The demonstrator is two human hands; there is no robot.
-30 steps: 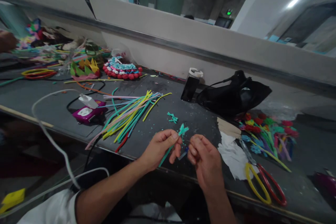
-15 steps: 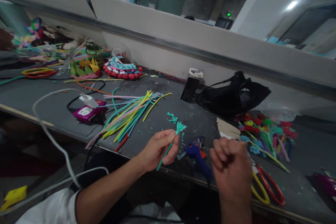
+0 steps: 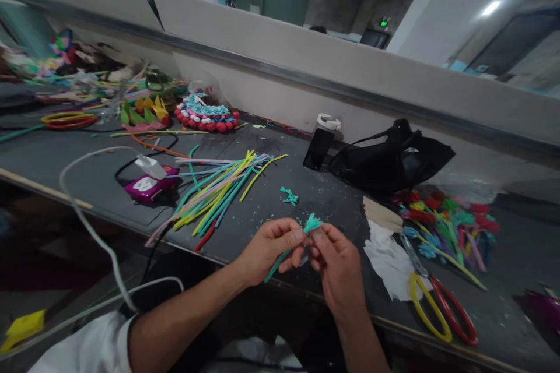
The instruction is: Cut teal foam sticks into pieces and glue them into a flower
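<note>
My left hand (image 3: pixel 280 243) is closed around the stem of a teal pipe-cleaner flower (image 3: pixel 312 222), whose tufted head points up and away from me. The stem trails down below my fingers. My right hand (image 3: pixel 339 262) meets the left one, its thumb and fingers pinching the base of the same head. Just beyond them lies a small heap of teal clippings (image 3: pixel 289 196), with tiny bits scattered around. Scissors (image 3: pixel 431 291) with one red and one yellow handle rest to the right of my right hand.
A bundle of coloured pipe cleaners (image 3: pixel 223 192) lies left of centre, beside a purple power socket (image 3: pixel 151 184) with a white plug and cable. At the right are finished pipe-cleaner flowers (image 3: pixel 455 221), white tissue (image 3: pixel 389 259) and a black bag (image 3: pixel 389 157). A phone (image 3: pixel 318 148) stands at the back.
My right hand has moved left from beside the scissors and taken hold of the flower's head. It now covers the blue glue gun. The scissors and tissue have come into fuller view.
</note>
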